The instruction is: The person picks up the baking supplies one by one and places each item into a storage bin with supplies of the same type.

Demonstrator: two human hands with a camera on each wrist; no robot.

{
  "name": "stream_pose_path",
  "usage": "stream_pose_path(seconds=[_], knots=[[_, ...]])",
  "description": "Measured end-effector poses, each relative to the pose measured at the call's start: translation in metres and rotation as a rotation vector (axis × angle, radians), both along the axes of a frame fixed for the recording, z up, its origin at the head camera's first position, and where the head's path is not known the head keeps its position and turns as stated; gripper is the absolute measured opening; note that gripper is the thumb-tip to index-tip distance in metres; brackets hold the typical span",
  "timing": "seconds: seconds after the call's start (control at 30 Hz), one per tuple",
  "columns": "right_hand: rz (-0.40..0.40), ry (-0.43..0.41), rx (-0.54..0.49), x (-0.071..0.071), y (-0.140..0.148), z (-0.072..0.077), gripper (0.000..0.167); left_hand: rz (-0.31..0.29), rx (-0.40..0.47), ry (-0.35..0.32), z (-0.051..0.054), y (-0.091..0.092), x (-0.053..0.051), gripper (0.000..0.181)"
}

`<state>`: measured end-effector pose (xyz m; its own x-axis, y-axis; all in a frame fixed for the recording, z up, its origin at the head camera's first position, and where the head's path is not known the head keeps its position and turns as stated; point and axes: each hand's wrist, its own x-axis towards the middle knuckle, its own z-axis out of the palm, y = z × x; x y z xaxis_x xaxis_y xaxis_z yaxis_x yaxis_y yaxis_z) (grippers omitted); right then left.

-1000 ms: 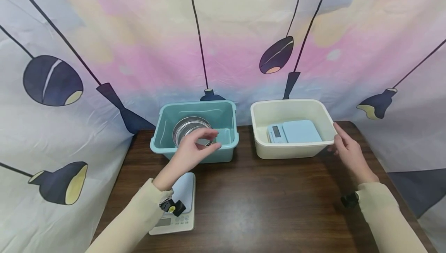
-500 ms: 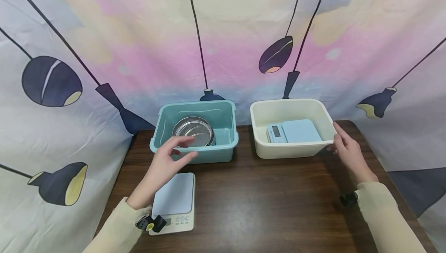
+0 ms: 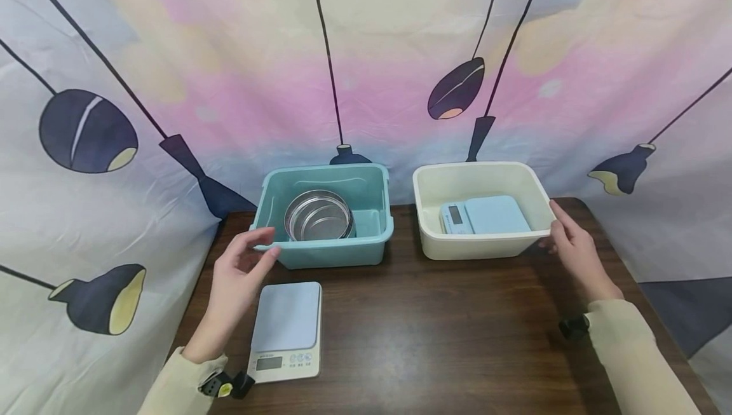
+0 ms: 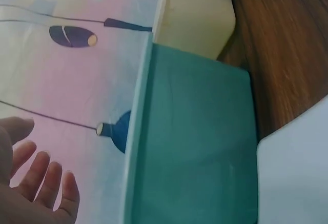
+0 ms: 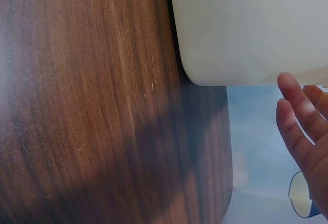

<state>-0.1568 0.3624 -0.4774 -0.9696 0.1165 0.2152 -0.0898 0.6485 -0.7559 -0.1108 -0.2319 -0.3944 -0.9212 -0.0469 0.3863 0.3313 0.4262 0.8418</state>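
The lower edge of a cream bin (image 5: 251, 29) is overlapped by one finger (image 5: 297, 100) of the right hand (image 5: 319, 157), and the wooden table (image 5: 66, 70) is crossed by a shadow (image 5: 164, 144).

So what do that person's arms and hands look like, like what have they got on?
Long, pale cream cloth sleeves cover both arms. The left hand and right hand are bare, without gloves. Each wrist wears a small black boxy gadget; the left gadget has a round yellow-green spot, the right gadget looks plain black.
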Motion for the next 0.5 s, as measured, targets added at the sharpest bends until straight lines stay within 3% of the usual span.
stream_pose_path(seconds=[0.17, 0.5], knots=[[-0.004, -0.011, -0.008, 0.000, 0.000, 0.000, 0.054, 0.102, 0.039, -0.061, -0.006, -0.013, 0.007, 0.031], [-0.002, -0.020, -0.017, 0.001, 0.000, 0.001, 0.054, 0.182, 0.074, -0.163, -0.023, -0.032, 0.018, 0.032]])
